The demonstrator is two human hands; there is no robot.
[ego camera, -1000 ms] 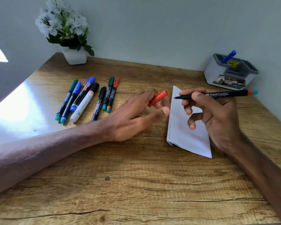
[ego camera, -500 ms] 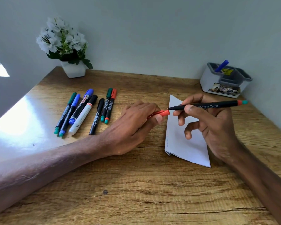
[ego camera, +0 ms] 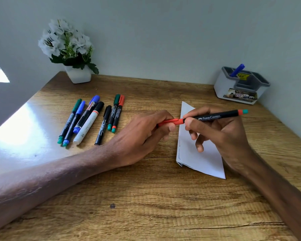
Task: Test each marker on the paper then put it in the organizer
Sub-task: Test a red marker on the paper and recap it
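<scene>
Cap and marker, apart a second ago, now meet: the red cap [ego camera: 170, 122] sits over the tip of the black marker [ego camera: 215, 116], which is held nearly level above the far left part of the paper [ego camera: 202, 159]. The left hand [ego camera: 139, 136] pinches the cap between thumb and curled fingers. The right hand [ego camera: 221, 134] has thumb and forefinger clamped on the marker's barrel just behind the cap, and the barrel's red-and-teal end points right. The folded white paper lies flat on the wooden table [ego camera: 146, 197] under the right hand, with faint scribbles along its left edge. At the far right corner stands the organizer [ego camera: 222, 89], a blue marker [ego camera: 237, 70] leaning in a rear compartment. Seven spare markers [ego camera: 92, 119] lie side by side to the left. White flowers [ego camera: 66, 42] in a pot stand at the far left corner.
</scene>
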